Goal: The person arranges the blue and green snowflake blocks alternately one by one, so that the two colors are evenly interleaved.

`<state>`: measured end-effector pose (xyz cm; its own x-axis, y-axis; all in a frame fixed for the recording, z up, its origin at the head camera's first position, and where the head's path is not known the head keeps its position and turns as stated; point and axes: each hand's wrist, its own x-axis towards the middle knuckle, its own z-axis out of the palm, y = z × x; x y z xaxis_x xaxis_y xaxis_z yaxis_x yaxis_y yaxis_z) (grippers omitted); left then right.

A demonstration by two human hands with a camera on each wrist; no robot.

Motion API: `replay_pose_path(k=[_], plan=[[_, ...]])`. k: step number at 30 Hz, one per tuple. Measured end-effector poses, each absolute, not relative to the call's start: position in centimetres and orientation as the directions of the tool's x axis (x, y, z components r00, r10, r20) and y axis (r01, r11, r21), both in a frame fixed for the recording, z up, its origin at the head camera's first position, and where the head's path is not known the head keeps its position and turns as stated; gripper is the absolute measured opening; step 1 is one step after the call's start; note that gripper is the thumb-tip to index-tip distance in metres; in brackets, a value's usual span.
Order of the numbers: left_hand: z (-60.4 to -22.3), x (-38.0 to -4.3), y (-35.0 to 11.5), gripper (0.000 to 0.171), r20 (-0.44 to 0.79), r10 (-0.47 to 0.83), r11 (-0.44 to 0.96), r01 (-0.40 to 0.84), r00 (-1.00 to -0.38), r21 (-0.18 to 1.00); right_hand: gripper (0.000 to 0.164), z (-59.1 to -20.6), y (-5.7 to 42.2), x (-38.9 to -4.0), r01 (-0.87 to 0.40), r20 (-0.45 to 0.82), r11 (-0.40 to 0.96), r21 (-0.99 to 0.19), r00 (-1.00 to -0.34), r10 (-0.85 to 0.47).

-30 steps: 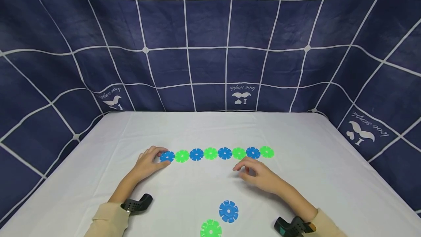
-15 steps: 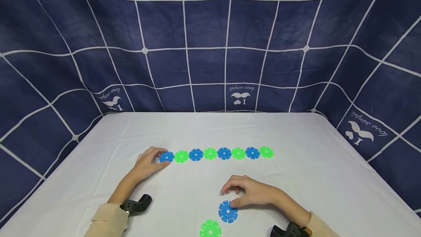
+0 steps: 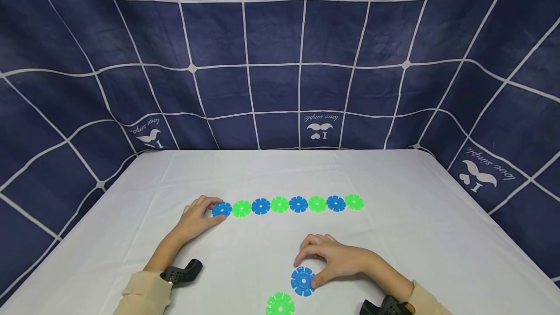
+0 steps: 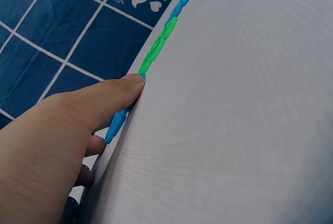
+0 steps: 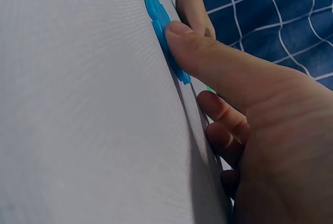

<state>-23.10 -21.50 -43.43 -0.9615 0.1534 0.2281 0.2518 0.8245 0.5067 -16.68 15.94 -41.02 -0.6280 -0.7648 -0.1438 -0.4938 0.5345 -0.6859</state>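
On the white table, a row of blue and green notched interlocking discs runs across in the head view. My left hand (image 3: pixel 196 219) holds the blue disc (image 3: pixel 222 209) at the row's left end between thumb and fingers; the left wrist view shows the thumb along that blue disc's (image 4: pixel 117 124) near side. Closer to me, my right hand (image 3: pixel 334 256) has its thumb and curved fingers around the edges of a loose blue disc (image 3: pixel 303 281). In the right wrist view the thumb presses this blue disc (image 5: pixel 162 31), which lies at the table surface. Its far edge is partly hidden.
A loose green disc (image 3: pixel 280 304) lies at the near edge of the head view, just left of the right hand's disc. The row ends on the right with a green disc (image 3: pixel 354 202). A dark blue checked curtain (image 3: pixel 275 86) surrounds the table's back and sides.
My right hand has come from just below the row toward me, down to the loose blue disc, and its thumb and fingers now surround it. The left hand stays at the row's end.
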Motion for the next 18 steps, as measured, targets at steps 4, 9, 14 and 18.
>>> replay_pose_path(k=[4,9,14,18], plan=[[-43.4,-23.0,-21.5,0.049,0.218,0.154,0.825,0.247,-0.964,0.509,0.032,-41.2,16.0,-16.8,-0.497,-0.135,0.526,-0.690,-0.625,-0.768],[-43.4,-23.0,-21.5,0.049,0.223,0.157,0.826,0.252,-0.962,0.505,0.033,-41.4,16.1,-17.1,-0.490,-0.112,0.490,-0.721,-0.616,-0.780],[-43.3,-23.0,-21.6,0.050,0.218,0.154,0.829,0.246,-0.964,0.502,0.035,-41.4,16.5,-17.6,-0.451,-0.082,0.425,-0.785,-0.604,-0.793],[-43.3,-23.0,-21.5,0.051,0.214,0.152,0.829,0.242,-0.965,0.504,0.032,-41.4,16.9,-18.1,-0.412,-0.058,0.357,-0.839,-0.584,-0.810]])
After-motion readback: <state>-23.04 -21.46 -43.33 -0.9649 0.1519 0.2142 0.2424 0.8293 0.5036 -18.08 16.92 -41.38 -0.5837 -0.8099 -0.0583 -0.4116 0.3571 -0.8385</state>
